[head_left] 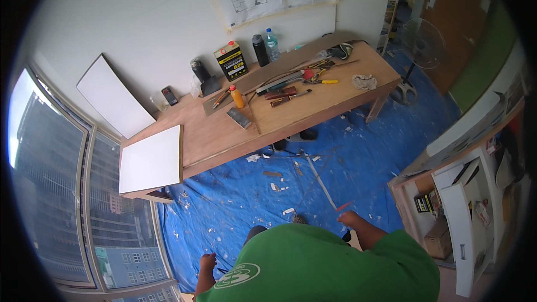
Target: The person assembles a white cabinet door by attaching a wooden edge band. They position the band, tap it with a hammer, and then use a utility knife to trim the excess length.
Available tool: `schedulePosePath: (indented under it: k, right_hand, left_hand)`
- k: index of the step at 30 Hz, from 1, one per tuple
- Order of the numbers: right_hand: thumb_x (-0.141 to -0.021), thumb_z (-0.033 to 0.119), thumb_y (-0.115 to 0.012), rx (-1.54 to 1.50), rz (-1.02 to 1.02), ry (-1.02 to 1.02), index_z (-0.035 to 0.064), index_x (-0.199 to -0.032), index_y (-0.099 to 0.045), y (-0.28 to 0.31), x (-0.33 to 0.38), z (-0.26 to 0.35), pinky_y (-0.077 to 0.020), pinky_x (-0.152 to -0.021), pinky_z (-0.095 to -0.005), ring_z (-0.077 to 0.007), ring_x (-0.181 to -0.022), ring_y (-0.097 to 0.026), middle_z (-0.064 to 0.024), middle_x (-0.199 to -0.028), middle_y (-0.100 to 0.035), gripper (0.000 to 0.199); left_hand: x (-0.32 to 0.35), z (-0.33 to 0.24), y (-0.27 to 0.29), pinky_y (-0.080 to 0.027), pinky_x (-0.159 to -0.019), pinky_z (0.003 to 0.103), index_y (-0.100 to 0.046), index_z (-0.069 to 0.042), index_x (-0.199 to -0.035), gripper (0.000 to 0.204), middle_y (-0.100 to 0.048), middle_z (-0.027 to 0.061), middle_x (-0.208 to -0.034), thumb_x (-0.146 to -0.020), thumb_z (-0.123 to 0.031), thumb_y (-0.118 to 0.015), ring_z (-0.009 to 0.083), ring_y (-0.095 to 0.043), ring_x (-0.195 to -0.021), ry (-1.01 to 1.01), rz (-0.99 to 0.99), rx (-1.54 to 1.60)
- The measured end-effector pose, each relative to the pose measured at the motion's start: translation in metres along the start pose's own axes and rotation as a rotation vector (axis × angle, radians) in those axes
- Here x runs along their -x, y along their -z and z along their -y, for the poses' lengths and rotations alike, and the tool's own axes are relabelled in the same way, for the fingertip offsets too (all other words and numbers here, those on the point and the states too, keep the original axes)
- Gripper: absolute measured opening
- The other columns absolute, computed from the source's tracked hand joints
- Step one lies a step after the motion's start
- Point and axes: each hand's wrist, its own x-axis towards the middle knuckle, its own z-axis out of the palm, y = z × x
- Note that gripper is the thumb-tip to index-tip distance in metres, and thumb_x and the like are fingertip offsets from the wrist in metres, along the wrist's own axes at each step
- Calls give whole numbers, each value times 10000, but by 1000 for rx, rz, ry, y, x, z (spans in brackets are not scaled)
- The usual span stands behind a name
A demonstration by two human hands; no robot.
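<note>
My right hand (pixel 349 219) is held out in front of my green shirt, fingers closed on a small red flat piece (pixel 343 207) whose kind I cannot make out. The far end of that piece is next to a long pale strip (pixel 321 183), which runs away over the blue floor sheet (pixel 235 201). Whether the two are joined cannot be made out. Low at my left side, my left hand (pixel 207 262) has its fingers curled in. Anything inside it is hidden.
Ahead stands a wooden workbench (pixel 201 148) with hand tools, an orange bottle (pixel 237 97), a black and yellow can (pixel 230 60) and a white board (pixel 152 159). A floor fan (pixel 420 47) is at the far right. An open cabinet (pixel 460 235) stands at right, windows (pixel 50 179) at left.
</note>
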Motion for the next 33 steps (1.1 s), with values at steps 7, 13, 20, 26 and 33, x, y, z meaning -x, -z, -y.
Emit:
schedulePosePath:
  k: [7,13,20,26,33]
  right_hand:
    - [-807,496,-721,-55,-118,-95,54,-877,-737,12,33,6,-538,-752,-430,-294,-793,-700,-135,-811,-720,448]
    - [-781,479,-755,-36,-123,-107,82,-994,-764,25,63,7,-547,-772,-430,-296,-865,-702,-176,-883,-721,450]
    - [-804,479,-709,315,-138,-142,147,-1058,-769,-8,65,-18,-538,-790,-448,-323,-873,-697,-191,-917,-720,423]
    - [-836,464,-681,105,-211,27,264,-1077,-768,-3,105,0,-527,-798,-454,-310,-894,-681,-169,-937,-718,325]
    - [-846,553,-659,49,-274,-119,45,-1067,-731,-21,181,-11,-515,-824,-501,-367,-935,-675,-197,-990,-720,559]
  left_hand:
    - [-32,26,-12,-506,-495,386,-686,-23,-829,342,-678,109,-691,-901,-356,-666,252,-659,-561,-304,145,-302]
    - [-46,54,-21,-534,-547,453,-688,-74,-873,318,-701,144,-722,-894,-388,-639,335,-684,-618,-576,270,-697]
    - [-55,1,-33,-536,-554,454,-681,-78,-882,308,-705,139,-736,-896,-382,-633,333,-688,-635,-360,335,-419]
    - [-56,24,-16,-539,-561,454,-676,-81,-890,299,-709,136,-749,-898,-376,-628,331,-692,-650,-411,388,-444]
    - [-51,9,-73,-542,-569,455,-669,-85,-900,289,-713,131,-763,-900,-370,-622,328,-697,-667,-497,545,-590]
